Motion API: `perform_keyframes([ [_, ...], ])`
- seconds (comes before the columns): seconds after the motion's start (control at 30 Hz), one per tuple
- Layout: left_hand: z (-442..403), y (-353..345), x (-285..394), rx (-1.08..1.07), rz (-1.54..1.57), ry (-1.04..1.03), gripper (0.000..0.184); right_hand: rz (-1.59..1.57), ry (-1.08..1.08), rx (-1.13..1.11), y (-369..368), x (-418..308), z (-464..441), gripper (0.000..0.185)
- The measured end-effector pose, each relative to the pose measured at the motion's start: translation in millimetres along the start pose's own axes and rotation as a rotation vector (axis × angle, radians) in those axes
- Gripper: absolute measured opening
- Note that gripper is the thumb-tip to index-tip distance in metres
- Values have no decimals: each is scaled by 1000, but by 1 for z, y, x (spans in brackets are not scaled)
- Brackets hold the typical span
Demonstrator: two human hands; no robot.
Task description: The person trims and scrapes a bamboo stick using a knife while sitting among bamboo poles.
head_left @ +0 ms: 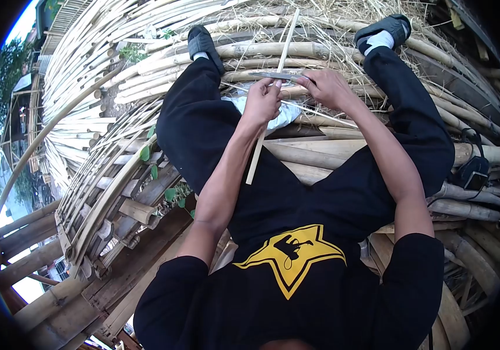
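Observation:
My left hand [263, 104] is closed on a long, thin bamboo strip [254, 160], which runs from above my lap up past both hands between my feet. My right hand [327, 88] is closed round the handle end of a knife [273, 75]. The blade points left and lies across the strip, just above my left fingertips. A crumpled white plastic bag [285, 116] lies below the hands, partly hidden by my left hand. Another thin strip [326, 114] slants to the right beneath my right hand.
Bamboo poles [308, 153] lie under and around my legs. Straw [343, 35] covers poles ahead. A long curved bamboo piece [46, 131] arches at the left. A black strapped item [473, 174] rests at the right. Green leaves [171, 193] poke up beside my left leg.

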State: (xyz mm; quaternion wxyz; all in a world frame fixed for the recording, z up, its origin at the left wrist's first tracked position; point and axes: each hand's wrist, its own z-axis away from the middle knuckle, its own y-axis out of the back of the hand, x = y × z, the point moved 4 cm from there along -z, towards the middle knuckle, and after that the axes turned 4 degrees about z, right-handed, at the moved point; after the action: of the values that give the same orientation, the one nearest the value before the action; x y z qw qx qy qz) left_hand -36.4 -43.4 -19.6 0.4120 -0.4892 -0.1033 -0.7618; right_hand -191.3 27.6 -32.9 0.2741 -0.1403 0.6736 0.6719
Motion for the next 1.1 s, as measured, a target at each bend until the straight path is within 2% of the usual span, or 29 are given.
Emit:
perform_keyframes([
  [0.03, -2, 0, 0, 12, 21, 17, 16, 23, 14, 36, -6, 6, -4, 51],
  [0.1, 9, 6, 5, -18, 46, 38, 18, 39, -145, 113, -5, 40, -13, 57],
  [0.13, 19, 7, 9, -43, 65, 60, 19, -3, -390, 144, 12, 86, -11, 56],
  [0.17, 34, 11, 11, -41, 48, 61, 21, 105, -564, 87, 20, 149, -7, 62],
  [0.2, 38, 22, 7, -64, 51, 99, 20, 69, -566, 177, 20, 209, -2, 64],
  [0.27, 37, 30, 7, -43, 87, 115, 22, -201, -706, 389, 37, 221, 6, 65],
  [0.33, 23, 25, 0, -54, 116, 103, 24, -159, -500, 560, 43, 164, -1, 63],
  [0.37, 18, 14, 3, -85, 88, 71, 25, -402, -495, 404, 23, 160, -14, 57],
  [0.4, 17, 5, 7, -116, 55, 41, 26, -715, -620, 152, 21, 120, -12, 54],
  [0.5, 21, -9, 5, -180, -1, 62, 26, -907, -516, 9, 4, 56, -18, 52],
  [0.53, 23, -11, 4, -215, -45, 62, 26, -964, -494, 28, 5, 37, -15, 43],
  [0.6, 26, -15, 1, -260, -71, 96, 27, -1196, -503, 28, 0, 21, -10, 32],
  [0.73, 23, -26, -3, -289, -98, 129, 29, -1322, -514, 71, -3, 15, -1, 27],
  [0.8, 20, -30, -2, -260, -108, 91, 28, -1396, -497, 1, -4, 7, 5, 26],
  [0.87, 20, -31, -5, -295, -48, 102, 28, -1353, -487, -22, 0, 0, 11, 28],
  [0.93, 18, -29, -1, -268, -15, 90, 28, -1165, -563, -60, 11, -4, 14, 36],
  [0.97, 18, -27, 2, -215, -26, 87, 28, -866, -462, -71, 11, 11, 11, 47],
  [1.0, 17, -25, 2, -214, -26, 87, 28, -866, -462, -72, 10, 14, 14, 47],
  [1.07, 14, -17, 5, -140, -29, 27, 28, -326, -117, 118, 20, 10, 14, 51],
  [1.1, 13, -14, 5, -152, -10, 32, 24, -326, -116, 115, 23, 3, 18, 51],
])
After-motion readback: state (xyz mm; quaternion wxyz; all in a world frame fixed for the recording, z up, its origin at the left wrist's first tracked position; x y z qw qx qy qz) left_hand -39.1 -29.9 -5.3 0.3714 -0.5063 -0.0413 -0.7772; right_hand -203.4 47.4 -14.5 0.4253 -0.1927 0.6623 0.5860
